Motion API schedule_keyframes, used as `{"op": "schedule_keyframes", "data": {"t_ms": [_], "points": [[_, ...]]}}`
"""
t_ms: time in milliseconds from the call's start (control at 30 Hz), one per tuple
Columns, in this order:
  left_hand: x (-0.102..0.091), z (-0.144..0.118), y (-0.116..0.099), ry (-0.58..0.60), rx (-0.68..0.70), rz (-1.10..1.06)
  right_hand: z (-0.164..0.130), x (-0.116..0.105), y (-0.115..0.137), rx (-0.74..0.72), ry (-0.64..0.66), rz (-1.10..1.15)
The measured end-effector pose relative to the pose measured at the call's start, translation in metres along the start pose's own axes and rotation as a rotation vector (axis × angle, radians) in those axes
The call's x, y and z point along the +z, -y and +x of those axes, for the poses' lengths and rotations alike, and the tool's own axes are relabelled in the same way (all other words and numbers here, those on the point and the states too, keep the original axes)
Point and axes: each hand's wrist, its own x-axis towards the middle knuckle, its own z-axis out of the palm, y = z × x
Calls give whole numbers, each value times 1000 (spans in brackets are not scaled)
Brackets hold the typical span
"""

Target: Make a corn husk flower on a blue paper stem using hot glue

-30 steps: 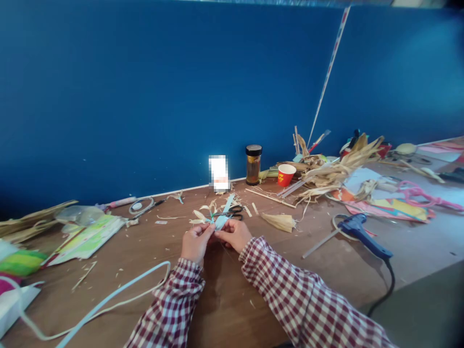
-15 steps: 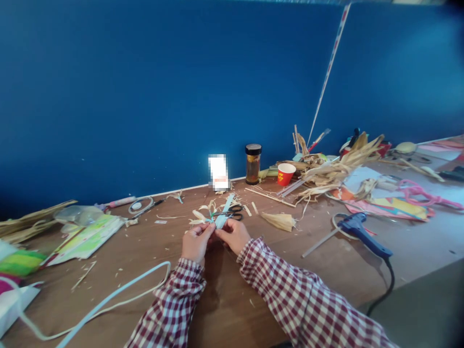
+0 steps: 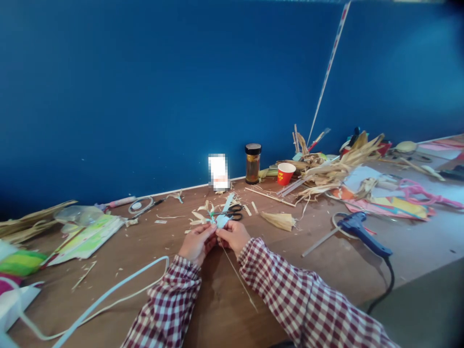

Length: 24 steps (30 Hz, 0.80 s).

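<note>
My left hand [image 3: 195,241] and my right hand [image 3: 235,235] meet over the brown table [image 3: 326,261], both pinching a small pale blue husk piece [image 3: 221,221] between their fingertips. A thin straw stem [image 3: 237,275] runs from the hands down toward me. Black-handled scissors [image 3: 232,211] and loose husk scraps [image 3: 201,215] lie just beyond the hands. Both sleeves are red and white checked.
A blue glue gun [image 3: 362,233] with its cable lies to the right. A red paper cup [image 3: 285,173], a dark jar [image 3: 253,163] and a heap of dry husks [image 3: 337,166] stand farther back. A pale blue cord [image 3: 108,292] loops at the near left, beside coloured papers [image 3: 89,237].
A thin straw stem now trails from my hands toward me. The blue piece sits lower and more bunched between my fingertips. The hands have stayed in place.
</note>
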Motion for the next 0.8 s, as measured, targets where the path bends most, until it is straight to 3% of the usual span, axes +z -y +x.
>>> {"op": "schedule_keyframes", "data": {"t_ms": [233,467,800], "points": [[0,3,4,-62,86,47,0,-1,-4,-57,-13,-146],[-1,4,5,-52,99,71,0,-5,6,44,30,-16],[-11,16,16,-4,106,149,1,-4,4,37,-164,-169]]}}
